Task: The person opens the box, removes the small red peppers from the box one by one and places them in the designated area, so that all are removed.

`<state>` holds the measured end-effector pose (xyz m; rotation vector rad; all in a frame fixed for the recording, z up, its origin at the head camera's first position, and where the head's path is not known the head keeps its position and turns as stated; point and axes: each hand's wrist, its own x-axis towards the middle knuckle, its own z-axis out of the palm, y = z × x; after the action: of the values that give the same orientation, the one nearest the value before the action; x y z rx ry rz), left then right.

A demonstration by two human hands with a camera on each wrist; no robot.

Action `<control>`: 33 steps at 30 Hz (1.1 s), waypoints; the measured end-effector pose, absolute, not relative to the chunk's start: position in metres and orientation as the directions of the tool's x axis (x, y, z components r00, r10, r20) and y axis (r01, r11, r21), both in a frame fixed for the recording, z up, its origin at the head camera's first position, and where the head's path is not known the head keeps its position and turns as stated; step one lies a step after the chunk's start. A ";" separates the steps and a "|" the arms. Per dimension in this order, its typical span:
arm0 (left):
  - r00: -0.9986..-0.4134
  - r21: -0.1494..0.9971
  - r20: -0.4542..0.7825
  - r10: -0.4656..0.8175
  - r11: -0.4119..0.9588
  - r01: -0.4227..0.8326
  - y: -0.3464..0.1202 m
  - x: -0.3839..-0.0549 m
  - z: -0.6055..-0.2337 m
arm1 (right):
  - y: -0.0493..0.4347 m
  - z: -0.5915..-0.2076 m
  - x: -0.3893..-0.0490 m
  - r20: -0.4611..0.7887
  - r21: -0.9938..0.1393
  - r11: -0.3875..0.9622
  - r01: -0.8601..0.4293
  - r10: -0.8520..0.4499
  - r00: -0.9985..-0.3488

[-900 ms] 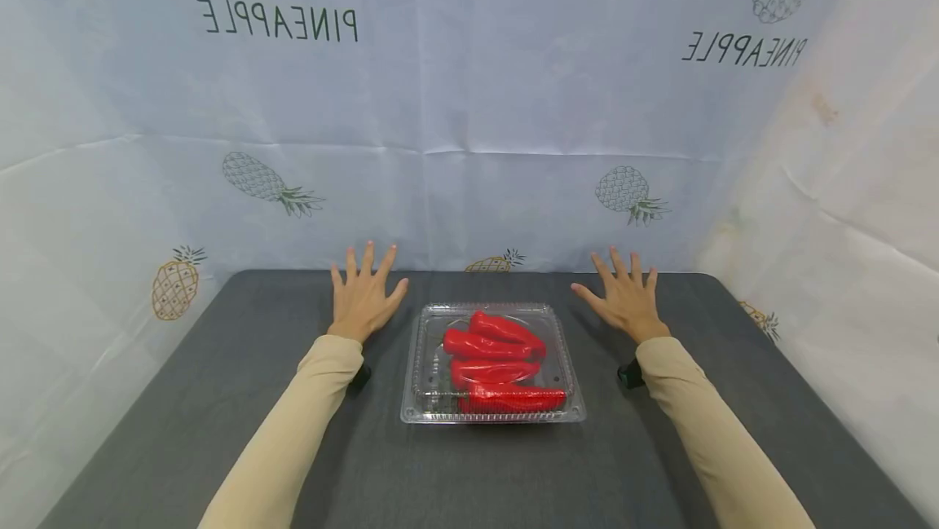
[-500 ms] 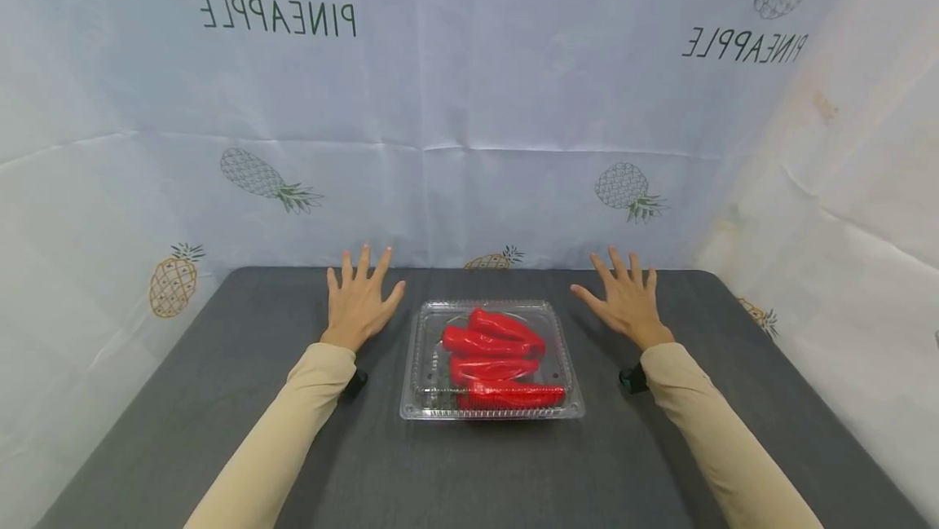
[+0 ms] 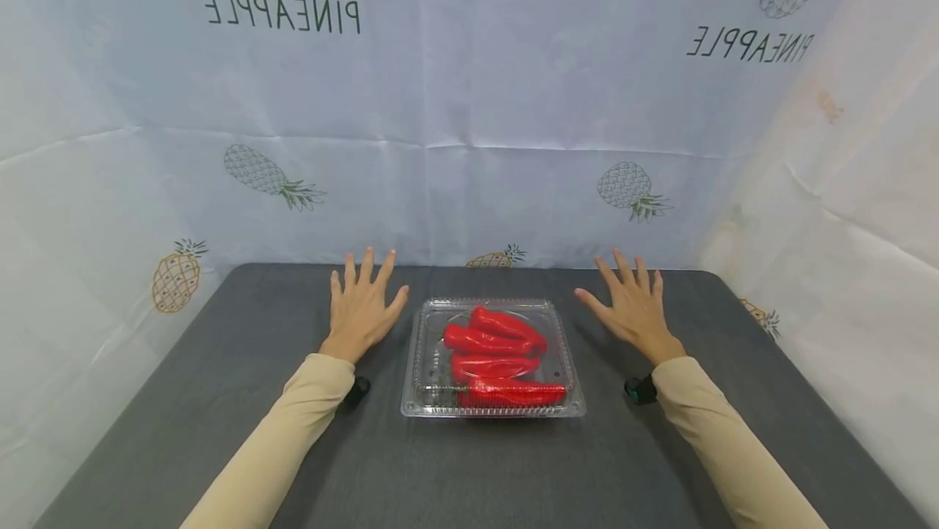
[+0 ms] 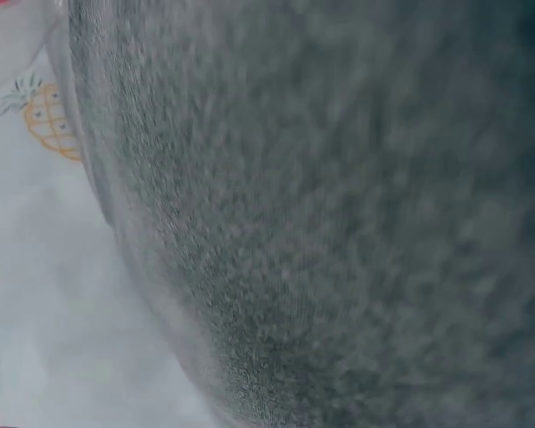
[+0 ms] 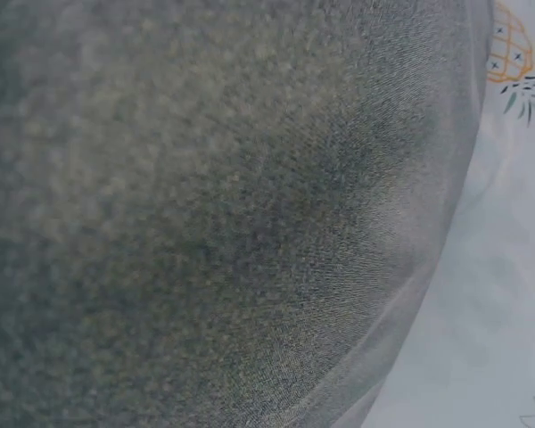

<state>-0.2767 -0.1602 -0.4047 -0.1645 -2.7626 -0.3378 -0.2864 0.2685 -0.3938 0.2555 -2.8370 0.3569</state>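
Between the two hands, a clear plastic clamshell box (image 3: 416,408) stands on the dark grey table (image 3: 469,472) in the head view. Several red peppers (image 3: 493,368) show through its lid, which looks closed. My left hand (image 3: 359,313) is spread to the left of the box, apart from it, with straight fingers pointing to the far edge. On the other side, my right hand (image 3: 634,313) is spread the same way, also apart from the box. Neither hand holds anything. Both wrist views show mostly grey cloth at close range, with no hand in them.
A pale curtain (image 3: 469,89) printed with pineapples hangs behind the table's far edge, and similar cloth (image 3: 866,211) runs along the right. Dark wrist cameras sit under both cuffs, the left camera (image 3: 357,392) and the right camera (image 3: 641,390).
Both hands have drawn back slightly toward the near side, still spread. The right hand has also shifted a little to the right. The box and peppers stay in place.
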 end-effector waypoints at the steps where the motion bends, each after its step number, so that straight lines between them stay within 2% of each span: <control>1: -0.930 0.210 0.361 0.072 0.965 0.156 -0.160 -0.276 -0.405 | 0.268 -0.393 -0.285 0.289 -0.220 0.953 -0.208 -0.140 -0.947; 17: -0.923 0.220 0.376 0.077 0.961 0.169 -0.151 -0.253 -0.404 | 0.263 -0.399 -0.263 0.345 -0.246 0.935 -0.254 -0.161 -0.925; 33: -0.922 0.285 0.381 0.063 0.941 0.183 -0.150 -0.227 -0.404 | 0.255 -0.403 -0.236 0.377 -0.280 0.912 -0.299 -0.182 -0.908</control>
<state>-0.2271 -0.1500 -0.4039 -0.1789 -2.7234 -0.4499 -0.2359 0.2553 -0.4030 0.3539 -2.7276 0.4759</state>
